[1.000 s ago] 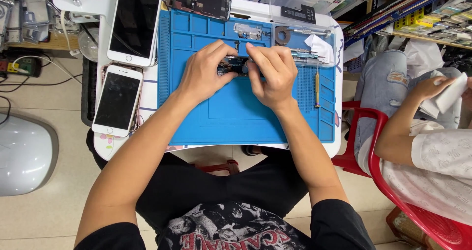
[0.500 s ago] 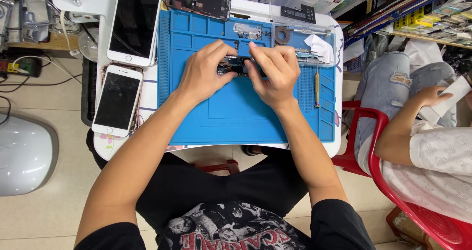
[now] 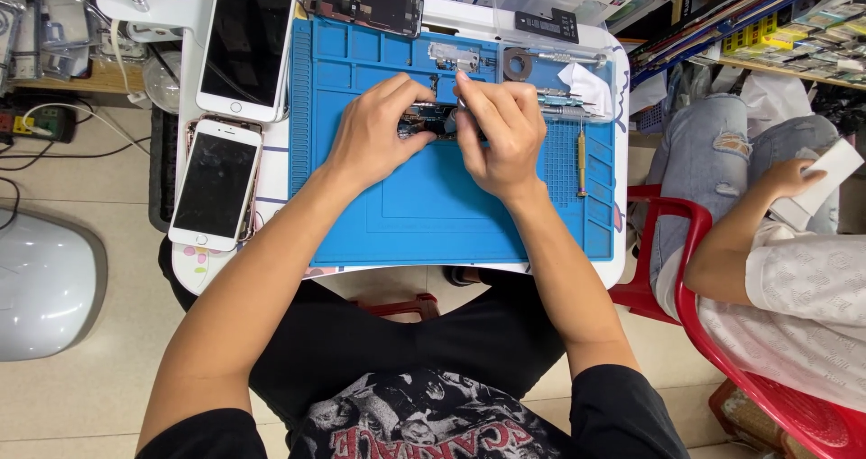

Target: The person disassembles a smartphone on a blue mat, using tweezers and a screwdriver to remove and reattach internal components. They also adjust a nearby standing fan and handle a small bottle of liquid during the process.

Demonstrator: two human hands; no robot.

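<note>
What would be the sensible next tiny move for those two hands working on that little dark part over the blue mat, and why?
Probably lower the small dark part onto the blue mat to steady it. The left hand pinches it from one side, the right hand pinches it from the other with fingertips close together, and it seems held just above the mat, so fine work may wobble.

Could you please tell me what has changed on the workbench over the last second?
Very little. Both the left hand and right hand stay closed on the small dark phone part over the blue mat, with only slight finger shifts. To the side, the seated person's hand has moved its white item outward. The two white phones lie unchanged.
</note>
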